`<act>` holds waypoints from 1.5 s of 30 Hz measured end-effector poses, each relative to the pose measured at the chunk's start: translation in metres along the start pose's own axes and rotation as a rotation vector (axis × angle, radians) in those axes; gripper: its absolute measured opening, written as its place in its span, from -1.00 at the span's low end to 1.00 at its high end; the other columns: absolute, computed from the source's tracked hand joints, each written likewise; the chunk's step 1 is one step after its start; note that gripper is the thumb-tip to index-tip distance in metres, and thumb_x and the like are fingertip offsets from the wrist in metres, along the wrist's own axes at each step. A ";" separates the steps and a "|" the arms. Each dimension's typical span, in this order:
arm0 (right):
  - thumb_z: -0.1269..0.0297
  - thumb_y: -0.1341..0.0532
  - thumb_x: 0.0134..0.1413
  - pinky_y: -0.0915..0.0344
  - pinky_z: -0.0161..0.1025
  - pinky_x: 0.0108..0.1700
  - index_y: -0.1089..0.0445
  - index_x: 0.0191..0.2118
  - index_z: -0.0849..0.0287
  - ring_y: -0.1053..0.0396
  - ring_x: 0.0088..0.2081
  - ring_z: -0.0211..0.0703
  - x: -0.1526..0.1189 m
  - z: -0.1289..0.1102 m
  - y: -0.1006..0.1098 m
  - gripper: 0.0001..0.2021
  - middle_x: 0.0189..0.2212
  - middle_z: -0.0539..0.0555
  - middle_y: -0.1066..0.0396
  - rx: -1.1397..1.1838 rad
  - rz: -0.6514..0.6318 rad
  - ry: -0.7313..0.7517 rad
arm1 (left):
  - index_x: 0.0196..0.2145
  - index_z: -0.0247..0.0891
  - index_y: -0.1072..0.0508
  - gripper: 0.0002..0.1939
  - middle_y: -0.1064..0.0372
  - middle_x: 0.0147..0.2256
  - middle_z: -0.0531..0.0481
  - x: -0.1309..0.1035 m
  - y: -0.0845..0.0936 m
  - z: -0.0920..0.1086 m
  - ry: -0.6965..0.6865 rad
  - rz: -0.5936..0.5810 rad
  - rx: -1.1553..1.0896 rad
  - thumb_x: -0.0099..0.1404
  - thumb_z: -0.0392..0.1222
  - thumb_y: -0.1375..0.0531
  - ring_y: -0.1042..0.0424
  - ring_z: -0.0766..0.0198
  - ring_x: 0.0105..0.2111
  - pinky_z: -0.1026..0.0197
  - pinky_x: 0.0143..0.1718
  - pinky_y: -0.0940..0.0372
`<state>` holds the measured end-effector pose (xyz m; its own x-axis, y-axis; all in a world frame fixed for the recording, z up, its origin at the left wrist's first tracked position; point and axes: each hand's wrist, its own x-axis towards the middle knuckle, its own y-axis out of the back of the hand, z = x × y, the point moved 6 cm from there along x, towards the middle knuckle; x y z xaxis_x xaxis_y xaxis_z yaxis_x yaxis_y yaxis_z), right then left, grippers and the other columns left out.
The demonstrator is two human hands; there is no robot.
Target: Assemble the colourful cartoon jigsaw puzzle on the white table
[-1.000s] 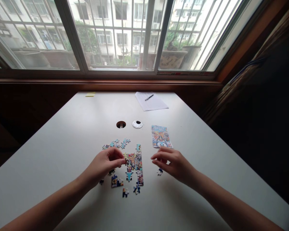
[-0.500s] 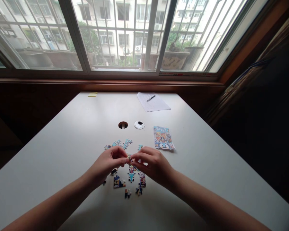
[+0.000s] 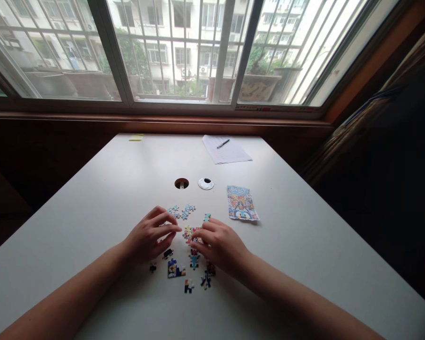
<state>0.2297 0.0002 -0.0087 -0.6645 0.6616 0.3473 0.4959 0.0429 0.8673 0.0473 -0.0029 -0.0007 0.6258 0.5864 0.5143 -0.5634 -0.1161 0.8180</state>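
My left hand (image 3: 155, 232) hovers left of the middle jigsaw pieces, its fingers apart and nothing in them. Curled fingers of my right hand (image 3: 219, 243) grip the right side of a small joined cluster of colourful jigsaw pieces (image 3: 187, 232), partly covering it. Just below the cluster lies a light-blue piece (image 3: 194, 261). Nearer me are a joined dark-blue and yellow section (image 3: 176, 269), a loose piece (image 3: 189, 285) and a dark piece (image 3: 205, 281). Light-blue pieces (image 3: 188, 210) lie beyond my hands, with another piece (image 3: 207, 216) behind my right hand.
A picture sheet (image 3: 242, 203) lies to the right on the white table (image 3: 286, 264). Farther back are a round cable hole (image 3: 182, 183), its silver cover (image 3: 206, 183), papers (image 3: 230, 153) with a pen (image 3: 223, 144), and yellow sticky notes (image 3: 136, 137). A barred window stands behind.
My hands were together pinching a small jigsaw piece. Now my left hand has let go and drawn back left with fingers spread, while my right hand has lowered onto the cluster.
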 end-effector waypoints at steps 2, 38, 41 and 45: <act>0.14 -0.23 0.31 -0.21 -0.22 -0.25 -0.52 -0.23 0.11 -0.32 -0.31 -0.15 0.001 -0.001 -0.001 -0.81 -0.38 0.04 -0.46 -0.029 -0.005 0.019 | -0.06 -0.13 -0.52 -0.70 -0.45 -0.19 -0.05 0.000 0.000 0.004 -0.016 -0.014 0.014 0.29 -0.40 -0.22 -0.28 0.14 -0.16 0.07 -0.10 -0.32; 0.23 -0.20 0.30 -0.13 -0.21 -0.28 -0.53 -0.13 0.03 -0.25 -0.35 -0.16 -0.007 -0.005 -0.001 -0.84 -0.37 0.02 -0.44 -0.077 -0.033 0.145 | 0.09 -0.02 -0.47 -0.56 -0.40 -0.22 -0.03 -0.003 -0.005 0.022 -0.150 -0.142 0.098 0.26 -0.30 -0.25 -0.29 0.14 -0.18 0.05 -0.12 -0.32; 0.23 -0.20 0.30 -0.13 -0.21 -0.28 -0.53 -0.14 0.04 -0.26 -0.35 -0.16 -0.007 -0.005 -0.001 -0.84 -0.37 0.03 -0.44 -0.081 -0.044 0.143 | 0.10 -0.02 -0.46 -0.55 -0.40 -0.24 -0.02 -0.004 -0.006 0.020 -0.154 -0.139 0.107 0.27 -0.30 -0.25 -0.29 0.14 -0.20 0.05 -0.13 -0.31; 0.25 -0.20 0.29 -0.15 -0.21 -0.28 -0.54 -0.12 0.04 -0.26 -0.35 -0.17 -0.007 -0.004 -0.001 -0.84 -0.37 0.02 -0.44 -0.075 -0.041 0.138 | 0.11 -0.03 -0.46 -0.56 -0.39 -0.25 -0.02 -0.005 -0.007 0.019 -0.158 -0.134 0.116 0.28 -0.29 -0.25 -0.29 0.15 -0.22 0.06 -0.15 -0.31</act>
<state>0.2317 -0.0080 -0.0107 -0.7561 0.5514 0.3525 0.4274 0.0081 0.9040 0.0588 -0.0200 -0.0042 0.7730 0.4707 0.4254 -0.4094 -0.1421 0.9012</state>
